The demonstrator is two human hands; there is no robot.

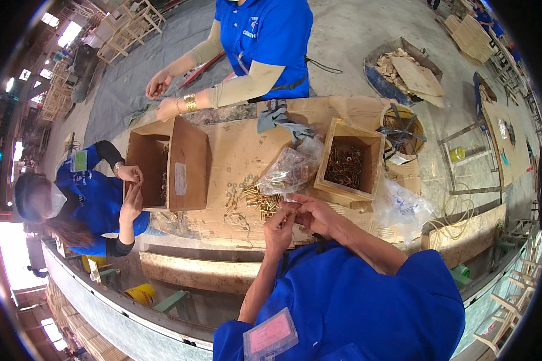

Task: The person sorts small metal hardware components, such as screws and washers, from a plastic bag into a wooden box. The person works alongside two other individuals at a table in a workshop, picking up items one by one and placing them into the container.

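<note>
Both grips pinch one small brass-coloured fastener (288, 210): left hand (279, 227) and right hand (312, 215) meet fingertip to fingertip above the worktop (235, 156), over a loose pile of shiny screws and washers (256, 197) on brown cardboard.

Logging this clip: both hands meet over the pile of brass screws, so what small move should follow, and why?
Probably the right hand finishes fitting the small brass piece pinched against the left hand, then drops toward the loose brass screw pile just beneath; both fingertips already meet there.
</note>
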